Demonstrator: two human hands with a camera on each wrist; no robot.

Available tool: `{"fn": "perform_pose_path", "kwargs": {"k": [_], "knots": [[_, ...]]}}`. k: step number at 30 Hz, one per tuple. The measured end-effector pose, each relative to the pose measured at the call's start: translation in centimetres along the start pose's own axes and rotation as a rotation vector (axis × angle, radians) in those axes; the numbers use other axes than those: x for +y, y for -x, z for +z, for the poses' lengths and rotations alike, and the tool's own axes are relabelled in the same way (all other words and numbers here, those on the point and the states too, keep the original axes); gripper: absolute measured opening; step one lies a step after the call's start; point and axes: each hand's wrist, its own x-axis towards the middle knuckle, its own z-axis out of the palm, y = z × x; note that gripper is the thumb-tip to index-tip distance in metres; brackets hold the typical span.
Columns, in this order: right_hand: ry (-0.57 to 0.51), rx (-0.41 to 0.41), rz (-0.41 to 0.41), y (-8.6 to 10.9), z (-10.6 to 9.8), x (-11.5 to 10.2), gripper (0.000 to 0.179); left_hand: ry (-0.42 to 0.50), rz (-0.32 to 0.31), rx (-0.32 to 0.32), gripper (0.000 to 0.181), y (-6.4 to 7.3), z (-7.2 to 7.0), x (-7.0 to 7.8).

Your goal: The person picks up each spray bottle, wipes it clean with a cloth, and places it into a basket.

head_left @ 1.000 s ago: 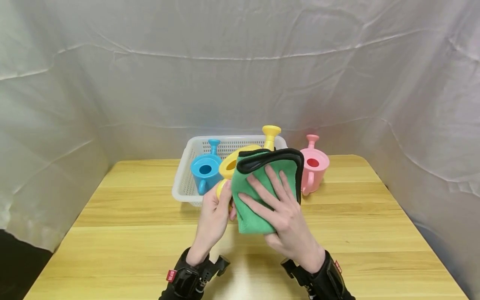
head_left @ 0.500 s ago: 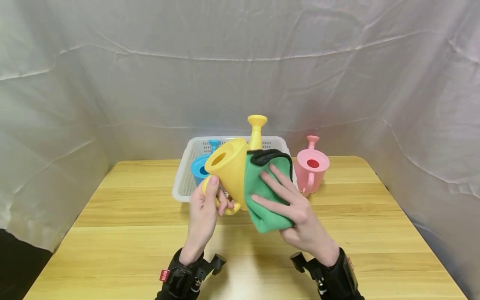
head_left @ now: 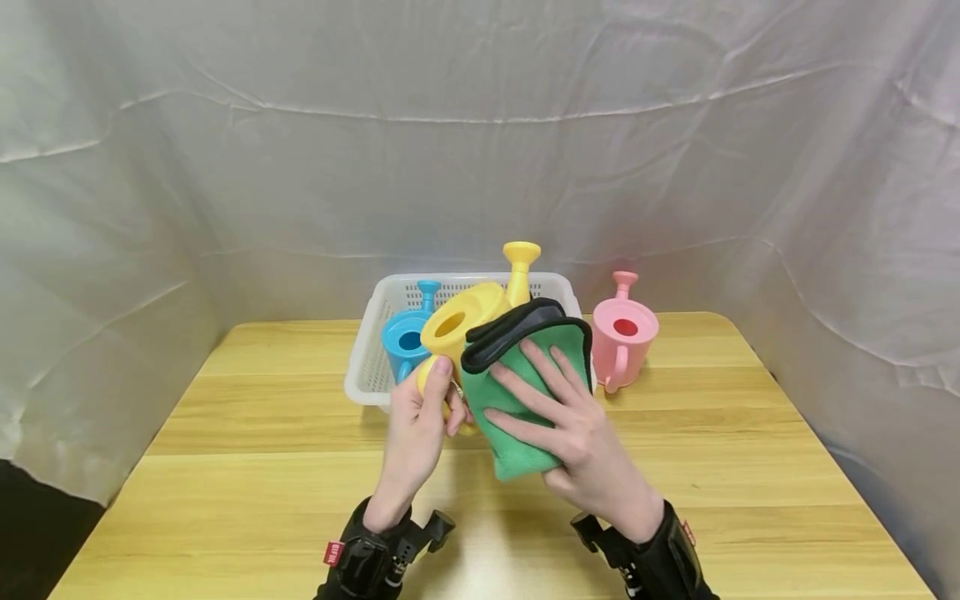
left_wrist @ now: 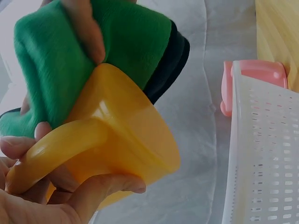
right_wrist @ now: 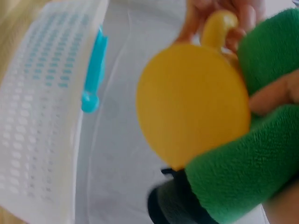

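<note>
A yellow watering can is held up, tilted, in front of the basket. My left hand grips its looped handle, thumb along the handle in the head view. Over the can's right side lies a folded green cloth with black edging. My right hand holds this cloth against the can, fingers spread across it and thumb underneath. In the right wrist view, the can's flat round base faces the camera, and the cloth wraps along its side. Much of the can's body is hidden behind the cloth in the head view.
Behind the hands stands a white perforated basket with a blue watering can in it. To its right, a pink watering can stands on the wooden table. Pale grey fabric hangs around the back and sides.
The yellow can and both hands shifted left and rose, exposing more of the can, then dipped slightly. The cloth slid right, then back left over the can's body. Both grips stayed.
</note>
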Motion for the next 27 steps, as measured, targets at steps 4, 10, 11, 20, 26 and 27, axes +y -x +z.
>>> {"fn": "perform_pose_path", "kwargs": {"k": [4,10,11,20,26,27], "knots": [[0.011,0.054,0.053,-0.2,0.8,-0.6,0.082,-0.014,0.007,-0.022,0.039,0.1,0.2,-0.1],[-0.026,0.136,0.142,-0.5,1.2,-0.9,0.085,-0.033,-0.016,-0.028,0.039,0.2,0.5,-0.1],[-0.041,0.143,0.159,-0.5,1.2,-0.8,0.085,-0.027,-0.023,-0.026,0.039,0.2,0.6,-0.1],[-0.293,0.132,0.200,-0.1,-0.2,0.4,0.080,0.027,-0.035,0.044,0.044,0.1,0.1,0.0],[-0.510,0.011,0.096,0.9,-2.5,2.0,0.072,0.041,-0.032,0.059,0.048,0.0,-0.3,0.1],[-0.539,-0.007,0.091,1.0,-2.8,2.2,0.071,0.043,-0.033,0.055,0.048,0.0,-0.4,0.2]]}}
